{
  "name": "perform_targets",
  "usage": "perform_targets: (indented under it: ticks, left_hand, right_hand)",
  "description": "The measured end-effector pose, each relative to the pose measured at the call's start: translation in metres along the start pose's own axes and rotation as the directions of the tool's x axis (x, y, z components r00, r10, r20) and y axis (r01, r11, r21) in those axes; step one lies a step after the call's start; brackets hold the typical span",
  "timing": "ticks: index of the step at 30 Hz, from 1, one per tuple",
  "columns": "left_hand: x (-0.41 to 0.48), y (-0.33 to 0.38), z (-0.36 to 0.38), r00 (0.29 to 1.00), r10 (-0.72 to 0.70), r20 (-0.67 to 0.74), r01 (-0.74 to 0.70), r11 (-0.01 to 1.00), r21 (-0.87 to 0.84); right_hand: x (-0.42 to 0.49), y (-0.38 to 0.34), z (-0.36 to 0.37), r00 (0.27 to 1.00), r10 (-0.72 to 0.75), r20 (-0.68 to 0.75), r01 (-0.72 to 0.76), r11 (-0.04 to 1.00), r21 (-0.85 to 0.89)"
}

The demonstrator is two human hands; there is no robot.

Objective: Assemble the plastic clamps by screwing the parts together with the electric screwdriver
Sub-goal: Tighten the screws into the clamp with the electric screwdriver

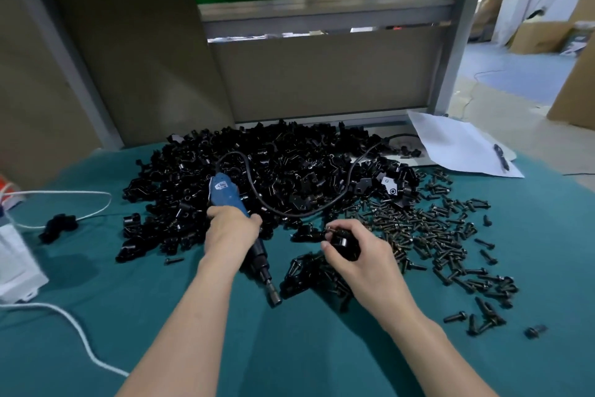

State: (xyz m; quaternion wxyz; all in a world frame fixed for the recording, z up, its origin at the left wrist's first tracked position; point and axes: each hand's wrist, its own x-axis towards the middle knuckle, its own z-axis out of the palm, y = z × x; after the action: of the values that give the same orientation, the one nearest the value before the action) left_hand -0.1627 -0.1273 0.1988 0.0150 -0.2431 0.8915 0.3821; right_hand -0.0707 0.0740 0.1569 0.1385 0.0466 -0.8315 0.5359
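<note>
Clamp parts (273,171) were heaped black on the far surface (161,332), and the electric screwdriver (225,192) slanted through the left hand (230,230), which gripped its barrel, bit (273,296) aimed down toward the person. Just to its right, mid-surface, the right hand (357,255) pinched one clamp (347,248), screw (331,230) poking from its upper left. That bit, I'd judge, had to swing up to meet it.

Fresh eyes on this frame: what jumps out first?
The big heap of black clamp parts fills the middle of the teal cloth, with dark screws scattered to its right. In front, the left hand grips a blue electric screwdriver, its tip pointing toward the camera, while the right hand holds a black clamp piece beside it.
</note>
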Motion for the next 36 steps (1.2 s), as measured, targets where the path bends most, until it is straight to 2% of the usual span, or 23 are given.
perform_targets:
  ticks: [1, 2, 3, 5, 8, 10, 12, 14, 19, 23, 26, 32, 36]
  left_hand:
    - [0.002, -0.001, 0.001, 0.999, -0.002, 0.041, 0.009, 0.984, -0.179]
    - [0.002, -0.001, 0.001, 0.994, 0.019, 0.107, 0.027, 0.91, -0.413]
    - [0.0, 0.002, -0.002, 0.984, 0.055, 0.171, 0.064, 0.783, -0.618]
    - [-0.006, 0.014, -0.012, 0.953, 0.195, 0.231, 0.092, 0.539, -0.837]
    - [-0.017, 0.044, -0.023, 0.896, 0.381, 0.227, 0.128, 0.268, -0.955]
    - [-0.022, 0.061, -0.023, 0.895, 0.402, 0.193, 0.159, 0.116, -0.98]
    - [-0.023, 0.069, -0.017, 0.899, 0.397, 0.184, 0.195, 0.013, -0.981]
    - [-0.018, 0.069, -0.008, 0.899, 0.385, 0.208, 0.243, -0.045, -0.969]
    - [0.0, 0.05, 0.007, 0.877, 0.332, 0.348, 0.377, -0.026, -0.926]
    - [0.01, 0.038, 0.017, 0.897, 0.286, 0.336, 0.33, 0.07, -0.941]
    - [0.012, 0.036, 0.019, 0.89, 0.328, 0.318, 0.301, 0.103, -0.948]
    - [0.01, 0.039, 0.016, 0.851, 0.441, 0.285, 0.268, 0.1, -0.958]
    - [0.007, 0.04, 0.016, 0.82, 0.502, 0.274, 0.21, 0.182, -0.961]
  right_hand:
    - [-0.001, 0.0, 0.0, 1.0, 0.007, -0.027, -0.006, 0.999, 0.035]
    - [-0.001, 0.0, -0.001, 0.998, 0.016, -0.063, -0.011, 0.997, 0.08]
    - [-0.001, 0.0, -0.003, 0.994, 0.025, -0.103, -0.013, 0.993, 0.12]
    - [0.0, 0.0, -0.004, 0.984, 0.043, -0.172, -0.014, 0.986, 0.167]
    - [0.001, -0.001, -0.005, 0.969, 0.066, -0.239, -0.012, 0.976, 0.219]
    - [0.002, 0.0, -0.007, 0.966, 0.068, -0.249, -0.011, 0.975, 0.223]
    - [0.001, 0.002, -0.007, 0.972, 0.074, -0.221, -0.025, 0.976, 0.216]
    - [0.001, 0.005, -0.007, 0.978, 0.087, -0.189, -0.044, 0.975, 0.217]
    - [0.006, 0.007, -0.007, 0.972, 0.096, -0.216, -0.051, 0.978, 0.201]
    - [0.007, 0.009, -0.007, 0.962, 0.114, -0.247, -0.055, 0.971, 0.233]
    - [0.008, 0.009, -0.006, 0.964, 0.124, -0.237, -0.068, 0.97, 0.232]
    - [0.007, 0.007, -0.005, 0.967, 0.103, -0.233, -0.052, 0.975, 0.217]
    - [0.008, 0.003, -0.008, 0.971, 0.085, -0.222, -0.028, 0.968, 0.251]
